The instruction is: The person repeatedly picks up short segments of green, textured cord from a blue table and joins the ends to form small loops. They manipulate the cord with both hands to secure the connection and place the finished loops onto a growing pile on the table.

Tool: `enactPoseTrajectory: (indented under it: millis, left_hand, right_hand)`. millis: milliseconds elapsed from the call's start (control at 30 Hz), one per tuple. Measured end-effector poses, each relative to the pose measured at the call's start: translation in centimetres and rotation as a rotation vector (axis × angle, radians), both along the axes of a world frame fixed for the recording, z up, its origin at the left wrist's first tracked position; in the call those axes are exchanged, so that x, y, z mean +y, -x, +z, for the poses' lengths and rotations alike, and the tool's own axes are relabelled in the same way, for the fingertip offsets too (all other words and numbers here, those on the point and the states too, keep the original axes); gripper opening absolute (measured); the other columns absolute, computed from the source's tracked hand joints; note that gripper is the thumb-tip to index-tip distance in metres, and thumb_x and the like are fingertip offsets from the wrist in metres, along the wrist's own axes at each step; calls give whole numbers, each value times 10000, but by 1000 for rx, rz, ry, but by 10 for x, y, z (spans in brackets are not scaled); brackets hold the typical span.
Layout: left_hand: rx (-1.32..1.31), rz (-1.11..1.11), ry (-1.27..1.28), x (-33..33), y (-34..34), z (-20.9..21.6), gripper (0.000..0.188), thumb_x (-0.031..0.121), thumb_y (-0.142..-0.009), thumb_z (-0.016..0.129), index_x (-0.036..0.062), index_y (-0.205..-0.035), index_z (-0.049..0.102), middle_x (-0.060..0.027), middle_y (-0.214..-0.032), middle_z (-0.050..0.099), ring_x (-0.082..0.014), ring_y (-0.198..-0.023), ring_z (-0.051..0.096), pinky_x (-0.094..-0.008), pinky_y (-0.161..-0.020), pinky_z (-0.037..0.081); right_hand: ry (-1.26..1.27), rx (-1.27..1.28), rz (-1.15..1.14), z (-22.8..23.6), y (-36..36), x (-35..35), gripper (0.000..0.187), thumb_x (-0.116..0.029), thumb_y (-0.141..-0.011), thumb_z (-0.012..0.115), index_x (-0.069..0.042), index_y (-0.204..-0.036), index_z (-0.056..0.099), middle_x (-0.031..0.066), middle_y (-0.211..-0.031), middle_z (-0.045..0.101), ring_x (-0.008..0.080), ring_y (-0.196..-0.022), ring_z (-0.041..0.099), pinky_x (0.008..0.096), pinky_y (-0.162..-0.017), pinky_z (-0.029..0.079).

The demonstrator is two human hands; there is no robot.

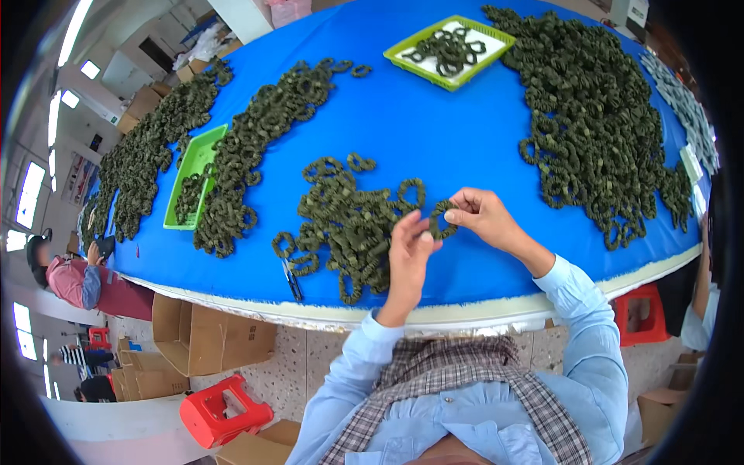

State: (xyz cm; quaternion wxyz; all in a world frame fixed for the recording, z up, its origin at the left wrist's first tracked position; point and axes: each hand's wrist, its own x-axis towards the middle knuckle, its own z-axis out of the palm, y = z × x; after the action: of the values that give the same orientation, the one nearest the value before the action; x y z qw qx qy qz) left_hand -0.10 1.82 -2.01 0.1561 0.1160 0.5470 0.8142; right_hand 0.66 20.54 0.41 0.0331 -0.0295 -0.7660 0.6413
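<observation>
Head-worn, the one wide fisheye view looks down at the fingers (470,200) from close above and behind, facing out across the blue table (387,132) beyond them.

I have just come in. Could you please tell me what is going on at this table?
A person is holding a dark green ring in the right hand, with the left hand close beside it; whether the left hand touches it is hard to tell. A pile of similar rings lies in front on the blue table. More rings lie in a green tray and a yellow-green tray.
</observation>
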Motion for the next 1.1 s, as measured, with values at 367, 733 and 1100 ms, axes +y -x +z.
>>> enactPoseTrajectory:
  millis: [367, 733, 1100]
  left_hand:
    - [-172, -131, -166, 12, 6, 37, 217, 149, -939, 585, 33, -1116, 536, -76, -958, 613, -162, -897, 614, -326, -746, 535]
    - [-278, -221, -256, 12, 4, 23, 214, 177, -945, 580, 64, -1123, 544, -58, -942, 616, -166, -895, 613, -346, -784, 513]
    - [-349, -127, -301, 14, -5, 18, 187, 137, -950, 560, 35, -1105, 535, -81, -957, 609, -181, -868, 626, -355, -781, 545]
  right_hand:
    - [478, -57, -42, 18, -41, -1, 309, -320, -906, 641, -34, -1021, 628, -5, -845, 613, 72, -731, 554, 220, -650, 431]
    - [592, -63, -54, 9, -55, 3, 321, -283, -914, 633, -14, -1089, 613, 5, -832, 601, 74, -732, 539, 210, -654, 437]
    - [-335, 560, -211, 14, -59, -8, 330, -159, -772, 734, -69, -1074, 636, 77, -1058, 569, 197, -931, 519, 304, -760, 429]
